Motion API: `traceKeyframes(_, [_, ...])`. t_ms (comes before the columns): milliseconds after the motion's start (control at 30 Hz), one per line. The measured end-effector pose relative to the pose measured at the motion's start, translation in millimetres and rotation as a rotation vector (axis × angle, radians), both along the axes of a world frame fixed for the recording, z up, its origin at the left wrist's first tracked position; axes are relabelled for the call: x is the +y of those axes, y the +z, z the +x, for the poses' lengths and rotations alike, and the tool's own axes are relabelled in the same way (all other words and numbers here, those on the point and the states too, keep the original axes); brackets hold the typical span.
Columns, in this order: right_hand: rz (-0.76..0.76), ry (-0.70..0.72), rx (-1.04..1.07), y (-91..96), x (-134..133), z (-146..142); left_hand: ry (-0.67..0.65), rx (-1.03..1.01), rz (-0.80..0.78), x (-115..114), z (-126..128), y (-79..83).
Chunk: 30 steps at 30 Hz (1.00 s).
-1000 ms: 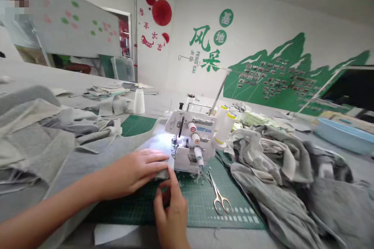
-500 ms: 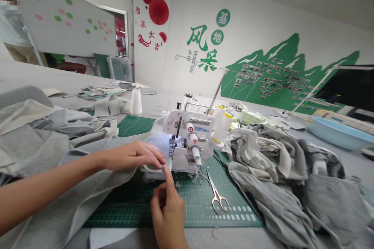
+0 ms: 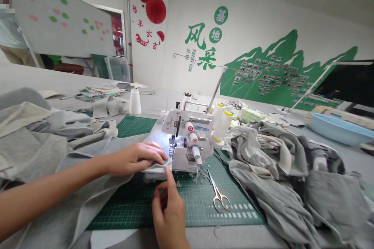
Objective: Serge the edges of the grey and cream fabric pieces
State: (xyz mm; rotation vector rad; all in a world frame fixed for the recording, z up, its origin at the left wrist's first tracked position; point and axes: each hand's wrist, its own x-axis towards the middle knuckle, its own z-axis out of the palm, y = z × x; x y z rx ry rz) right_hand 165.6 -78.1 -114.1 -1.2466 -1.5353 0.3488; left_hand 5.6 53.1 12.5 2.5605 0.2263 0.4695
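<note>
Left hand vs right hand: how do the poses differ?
Left hand rests on the gray fabric; right hand shows over the green cutting mat.
Left hand's fingers lie together toward the sewing machine; right hand's index is extended, its others curled.
Left forearm enters from the left, right from below.
Shared: both bare, close to the fabric's front edge.

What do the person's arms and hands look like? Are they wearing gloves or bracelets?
No gloves or bracelets show. The left hand and right hand are bare, with slim fingers and no ring that I can see. The left forearm is long and slender, with no sleeve or watch in view. Little shows below the right wrist.
</note>
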Motion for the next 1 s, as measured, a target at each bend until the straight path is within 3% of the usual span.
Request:
traceKeyframes(267, [0.027, 0.014, -0.003, -1.8, -1, 1, 0.124, -0.053, 0.105, -9, -4, -20.4])
traceKeyframes(800, [0.024, 0.029, 0.029, 0.3, -3, 2, 0.288, -0.031, 0.306, -27, 0, -26.7])
traceKeyframes(1000, [0.008, 0.027, 0.219, 3.7, -9, 1, 0.383, 0.005, 0.380, -41, 6, -32.3])
